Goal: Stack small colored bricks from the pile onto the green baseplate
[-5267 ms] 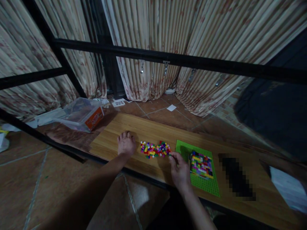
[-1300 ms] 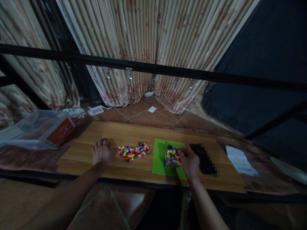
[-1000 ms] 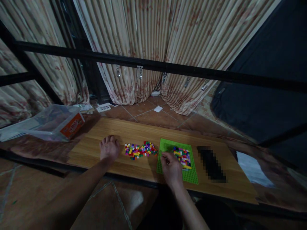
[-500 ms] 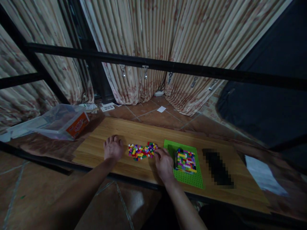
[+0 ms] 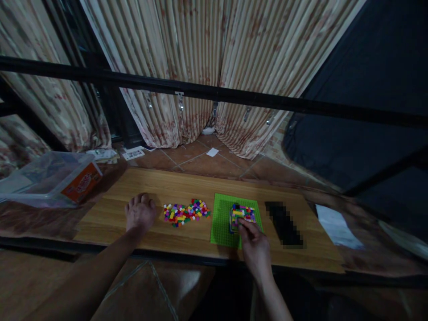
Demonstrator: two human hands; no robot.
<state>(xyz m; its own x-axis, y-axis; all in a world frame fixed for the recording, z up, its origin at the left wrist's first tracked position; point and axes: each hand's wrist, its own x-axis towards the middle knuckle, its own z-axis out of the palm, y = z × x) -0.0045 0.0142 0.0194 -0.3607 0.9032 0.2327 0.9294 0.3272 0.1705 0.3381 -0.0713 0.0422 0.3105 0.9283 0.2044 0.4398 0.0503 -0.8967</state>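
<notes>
My left hand [image 5: 139, 213] rests palm down on the wooden table, left of a loose pile of small coloured building bricks [image 5: 182, 215]. Its fingers lie apart and hold nothing. My right hand [image 5: 256, 247] is at the near side of a squarish, multicoloured brick structure [image 5: 248, 212]. Thumb and forefinger are pinched together over its top; whatever is between them is too small and hidden to make out. The structure stands on a green studded baseplate [image 5: 221, 223], and my right hand covers its near right part.
A black pixelated object [image 5: 284, 224] lies right of the baseplate on the table [image 5: 160, 180]. A clear plastic bin [image 5: 50, 178] with an orange label stands at the left. White paper [image 5: 337, 226] lies at the right. A dark metal bar [image 5: 200, 92] crosses beyond the table.
My right hand has moved right, from the edge of the brick pile to the structure on the baseplate. The left hand stays on the table. The view has shifted to the right.
</notes>
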